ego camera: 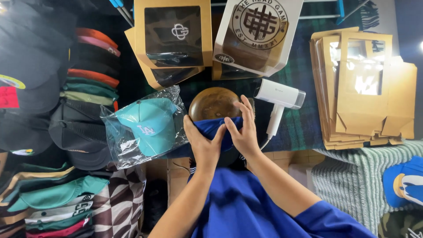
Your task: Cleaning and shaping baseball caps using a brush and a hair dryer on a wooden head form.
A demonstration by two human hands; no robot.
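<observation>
Both my hands press a dark blue cap (211, 127) down over a round wooden dome form (214, 103) at the centre. My left hand (203, 143) grips the cap's left side with the thumb up. On the cap's right side lies my right hand (243, 128), its fingers spread up against the dome. Only the upper part of the wooden dome shows above the cap. Blue sleeves cover my upper arms below.
A teal cap in a clear plastic bag (145, 128) lies left of the dome. A white handheld steamer (279, 100) rests to the right. Window boxes (172, 37) stand behind, flat cardboard boxes (361, 88) are stacked right, and stacks of caps (90, 75) fill the left.
</observation>
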